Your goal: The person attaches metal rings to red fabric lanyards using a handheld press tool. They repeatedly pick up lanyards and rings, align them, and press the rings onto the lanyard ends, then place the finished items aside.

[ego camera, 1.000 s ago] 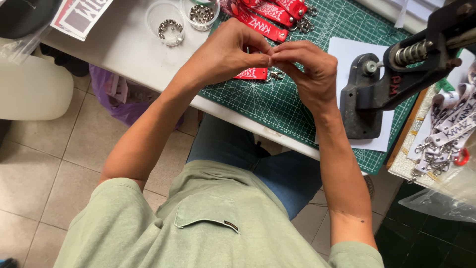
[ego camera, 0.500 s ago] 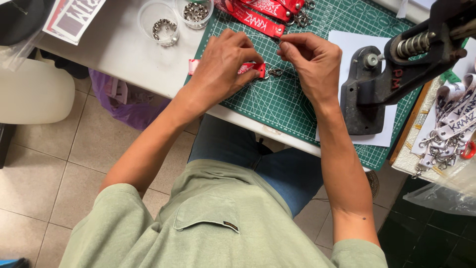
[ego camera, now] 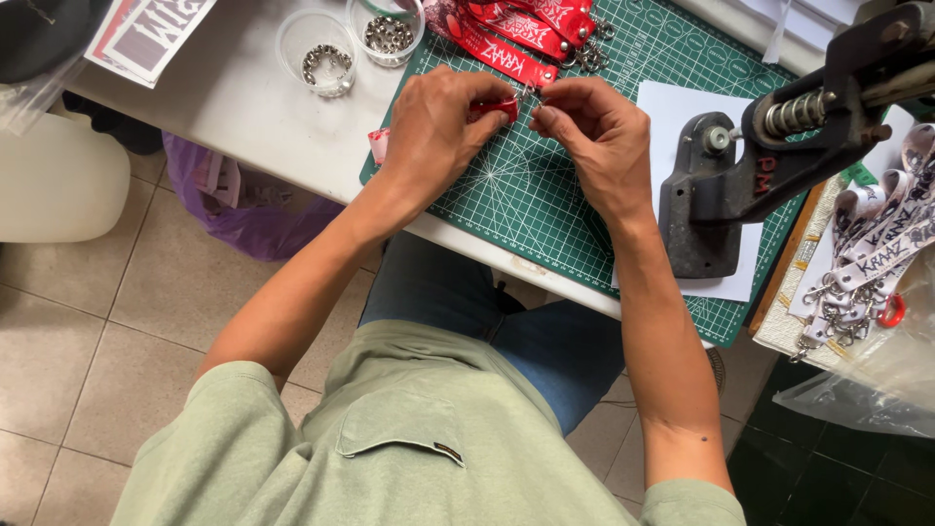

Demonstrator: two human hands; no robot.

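My left hand (ego camera: 438, 127) is closed on a red fabric strap (ego camera: 495, 105) over the green cutting mat (ego camera: 545, 195); the strap's pale end (ego camera: 378, 144) sticks out under my wrist. My right hand (ego camera: 596, 131) pinches a small metal ring or clasp (ego camera: 531, 95) at the strap's tip, fingertips almost touching those of the left hand. The ring is mostly hidden by my fingers.
A pile of red printed straps with metal clasps (ego camera: 521, 29) lies at the mat's far edge. Two clear cups of metal parts (ego camera: 321, 54) (ego camera: 388, 29) stand on the white table. A black hand press (ego camera: 769, 146) stands at right, white lanyards (ego camera: 877, 253) beyond it.
Both hands have shifted slightly toward the far edge of the mat with the red strap. The grip looks the same.
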